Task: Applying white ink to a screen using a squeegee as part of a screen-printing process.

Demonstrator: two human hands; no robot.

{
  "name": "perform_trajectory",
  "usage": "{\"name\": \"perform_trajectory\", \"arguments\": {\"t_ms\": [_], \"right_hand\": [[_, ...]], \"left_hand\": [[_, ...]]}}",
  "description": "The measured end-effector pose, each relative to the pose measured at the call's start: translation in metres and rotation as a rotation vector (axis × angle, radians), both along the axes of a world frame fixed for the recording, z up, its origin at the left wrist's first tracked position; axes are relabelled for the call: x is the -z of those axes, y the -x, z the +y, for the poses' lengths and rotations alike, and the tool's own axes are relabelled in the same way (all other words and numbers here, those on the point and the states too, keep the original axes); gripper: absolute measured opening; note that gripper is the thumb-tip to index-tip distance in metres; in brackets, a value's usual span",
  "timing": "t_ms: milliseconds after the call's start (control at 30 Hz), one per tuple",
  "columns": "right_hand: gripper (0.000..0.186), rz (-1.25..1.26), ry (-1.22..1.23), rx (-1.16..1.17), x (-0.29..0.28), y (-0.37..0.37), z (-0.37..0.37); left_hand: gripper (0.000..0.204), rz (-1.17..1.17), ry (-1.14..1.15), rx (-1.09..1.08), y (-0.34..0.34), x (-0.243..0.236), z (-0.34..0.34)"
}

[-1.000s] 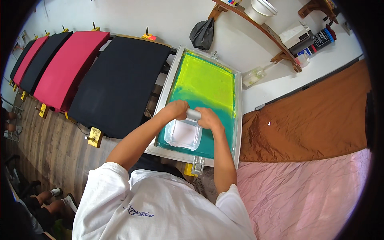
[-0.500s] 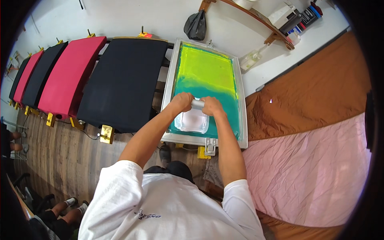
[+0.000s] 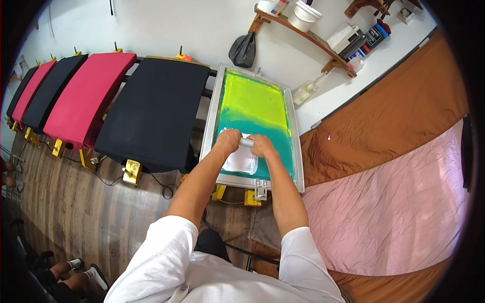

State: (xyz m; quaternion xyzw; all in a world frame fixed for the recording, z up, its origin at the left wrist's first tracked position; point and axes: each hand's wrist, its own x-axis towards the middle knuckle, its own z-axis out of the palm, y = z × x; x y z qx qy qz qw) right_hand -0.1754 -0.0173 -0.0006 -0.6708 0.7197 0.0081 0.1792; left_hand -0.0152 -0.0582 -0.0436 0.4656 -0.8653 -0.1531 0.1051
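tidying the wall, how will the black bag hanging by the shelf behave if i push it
The bag is probably floppy, since its skin looks thin and creased. It would likely swing rather than tip, as it hangs by its top.

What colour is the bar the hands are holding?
The bar is light grey; it shows best in the head view.
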Motion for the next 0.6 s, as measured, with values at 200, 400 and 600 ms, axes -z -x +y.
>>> {"name": "perform_trajectory", "arguments": {"t_ms": [200,400,600], "right_hand": [[0.053,0.032,-0.030,-0.030,0.002,0.007,0.005],[0.052,0.034,-0.054,-0.032,-0.001,0.006,0.024],[0.052,0.013,-0.067,-0.011,-0.001,0.000,0.045]], "left_hand": [[0.030,0.025,-0.009,-0.001,0.001,-0.007,0.011],[0.023,0.039,-0.017,-0.003,-0.002,-0.008,0.032],[0.019,-0.014,-0.005,0.007,-0.007,-0.012,0.053]]}}
